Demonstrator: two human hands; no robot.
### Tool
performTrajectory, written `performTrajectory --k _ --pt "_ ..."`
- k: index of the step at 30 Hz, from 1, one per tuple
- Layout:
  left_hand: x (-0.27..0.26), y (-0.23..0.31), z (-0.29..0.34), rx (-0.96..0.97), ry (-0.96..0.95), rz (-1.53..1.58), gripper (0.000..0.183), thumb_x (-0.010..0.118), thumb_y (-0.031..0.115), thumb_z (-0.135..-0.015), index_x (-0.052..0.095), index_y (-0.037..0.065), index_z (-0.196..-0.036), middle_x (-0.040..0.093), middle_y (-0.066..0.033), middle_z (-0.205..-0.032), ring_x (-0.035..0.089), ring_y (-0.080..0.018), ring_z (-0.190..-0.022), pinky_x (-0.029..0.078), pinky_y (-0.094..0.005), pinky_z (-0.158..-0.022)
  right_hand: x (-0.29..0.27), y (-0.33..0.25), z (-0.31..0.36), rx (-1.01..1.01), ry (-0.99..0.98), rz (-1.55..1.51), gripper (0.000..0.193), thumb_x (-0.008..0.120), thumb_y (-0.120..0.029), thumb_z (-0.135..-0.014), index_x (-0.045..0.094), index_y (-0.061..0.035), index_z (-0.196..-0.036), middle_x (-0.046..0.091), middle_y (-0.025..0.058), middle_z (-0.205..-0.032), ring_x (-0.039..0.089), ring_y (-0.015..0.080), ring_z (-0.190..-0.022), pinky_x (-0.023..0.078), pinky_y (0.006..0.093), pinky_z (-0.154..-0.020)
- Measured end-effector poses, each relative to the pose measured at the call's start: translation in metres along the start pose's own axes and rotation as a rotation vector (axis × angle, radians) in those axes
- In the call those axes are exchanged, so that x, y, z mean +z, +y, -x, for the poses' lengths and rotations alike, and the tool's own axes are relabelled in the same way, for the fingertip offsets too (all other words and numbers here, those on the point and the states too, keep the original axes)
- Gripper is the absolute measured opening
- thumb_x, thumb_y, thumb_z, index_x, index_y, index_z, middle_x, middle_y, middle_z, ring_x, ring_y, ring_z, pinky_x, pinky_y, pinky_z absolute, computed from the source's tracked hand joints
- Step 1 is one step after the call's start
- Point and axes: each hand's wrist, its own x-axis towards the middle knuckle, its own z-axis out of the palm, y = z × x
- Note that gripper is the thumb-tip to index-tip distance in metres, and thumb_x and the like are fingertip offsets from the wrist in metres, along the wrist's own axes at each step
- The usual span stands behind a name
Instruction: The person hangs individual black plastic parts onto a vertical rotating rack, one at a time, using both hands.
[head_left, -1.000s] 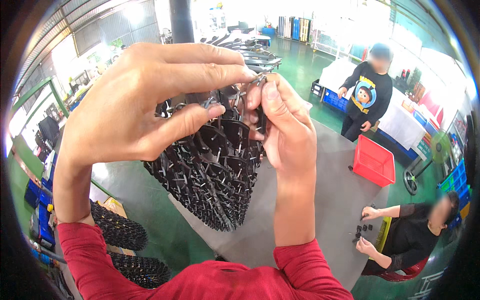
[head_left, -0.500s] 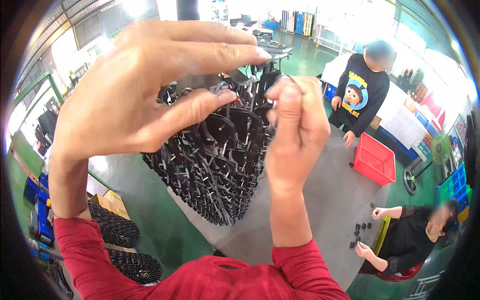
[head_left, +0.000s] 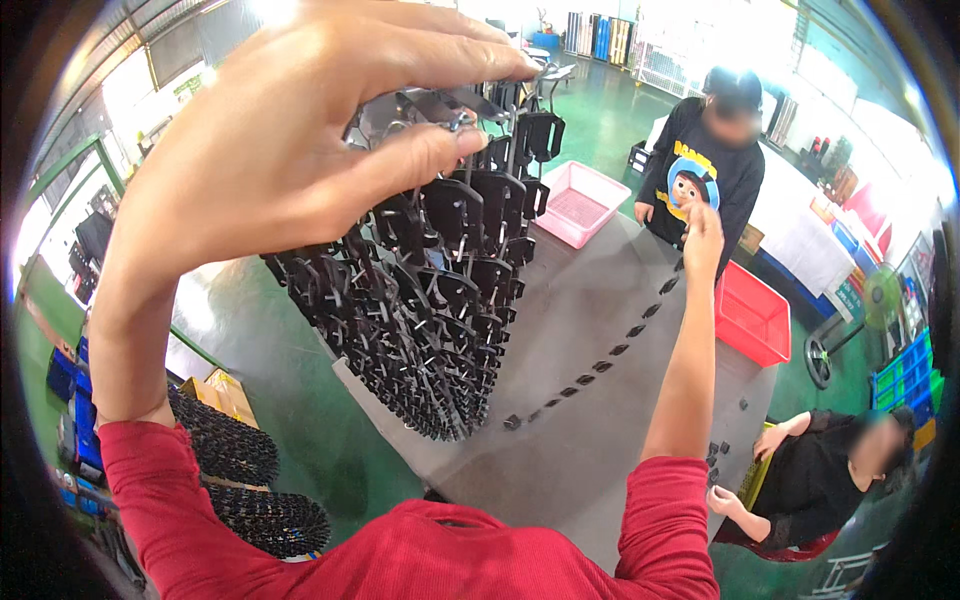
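Note:
A large cone-shaped bundle of strands with black plastic pieces [head_left: 440,290] hangs in front of me. At its top, my left hand [head_left: 300,130] is curled around metal wire hooks [head_left: 458,122], which show by the thumb. My right hand [head_left: 703,232] is out to the right with its fingers pinched together. From it a strand of small, evenly spaced black pieces [head_left: 620,349] slants down to the left, toward the foot of the bundle. Whether this strand touches the grey table [head_left: 560,460] I cannot tell. The fingers hide its upper end.
A pink basket [head_left: 582,205] and a red basket [head_left: 755,315] stand beyond and right. One person [head_left: 705,165] stands across the table; another [head_left: 825,480] sits at the right, near loose black pieces [head_left: 715,455]. More black bundles [head_left: 265,515] are at lower left.
My right hand has moved away from the bundle's top to the right, drawing out a strand of black pieces. The left hand stays at the top. The pink basket has come into view.

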Motion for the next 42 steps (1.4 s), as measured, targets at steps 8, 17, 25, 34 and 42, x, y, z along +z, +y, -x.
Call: performTrajectory --k 8,17,25,34,42 --pt "-0.012 0.008 0.006 -0.044 0.067 0.186 0.045 0.065 0.028 -0.071 0.058 0.007 -0.11 0.054 -0.0125 -0.109 0.052 -0.0301 -0.101 0.04 -0.0383 -0.087 -0.018 0.113 0.053 -0.037 -0.418 0.691 0.02 0.057 -0.014 -0.08 0.062 -0.0021 -0.094 0.061 0.0132 -0.089 0.058 0.0257 -0.086 0.045 0.036 -0.077" --pt "-0.018 -0.01 0.016 0.065 -0.043 0.34 0.056 0.068 0.037 -0.07 0.052 0.009 -0.116 0.048 -0.0117 -0.12 0.049 -0.0282 -0.111 0.042 -0.0386 -0.091 -0.058 -0.252 0.073 -0.251 -0.301 -0.445 0.02 0.051 -0.014 -0.087 0.06 -0.0013 -0.1 0.062 0.0096 -0.094 0.058 0.0144 -0.083 0.044 0.0275 -0.075" --pt "-0.017 -0.018 0.021 0.25 -0.014 0.347 0.046 0.069 0.027 -0.07 0.059 0.006 -0.109 0.052 -0.0147 -0.116 0.052 -0.0318 -0.107 0.042 -0.0385 -0.088 0.007 -0.29 0.072 0.049 -0.85 -1.531 0.028 0.044 -0.025 -0.092 0.051 0.0014 -0.1 0.051 0.0023 -0.085 0.052 0.0146 -0.088 0.042 0.0255 -0.076" --pt "-0.01 -0.02 0.023 0.182 -0.002 0.402 0.04 0.062 0.015 -0.072 0.059 0.006 -0.111 0.056 -0.0153 -0.113 0.055 -0.0312 -0.103 0.043 -0.0372 -0.089 0.031 -0.288 0.073 -0.03 -0.955 -1.87 0.029 0.042 -0.03 -0.093 0.051 -0.0037 -0.085 0.048 0.0014 -0.072 0.045 0.0097 -0.067 0.036 0.0199 -0.056" --pt "-0.004 -0.024 0.02 0.162 -0.028 0.339 0.039 0.058 0.012 -0.072 0.059 0.006 -0.111 0.057 -0.0157 -0.112 0.056 -0.0313 -0.102 0.042 -0.0373 -0.089 0.013 -0.296 0.079 -0.095 -0.427 -1.238 0.027 0.043 -0.022 -0.093 0.053 -0.0027 -0.077 0.049 -0.0009 -0.069 0.039 0.0036 -0.058 0.031 0.0178 -0.052"
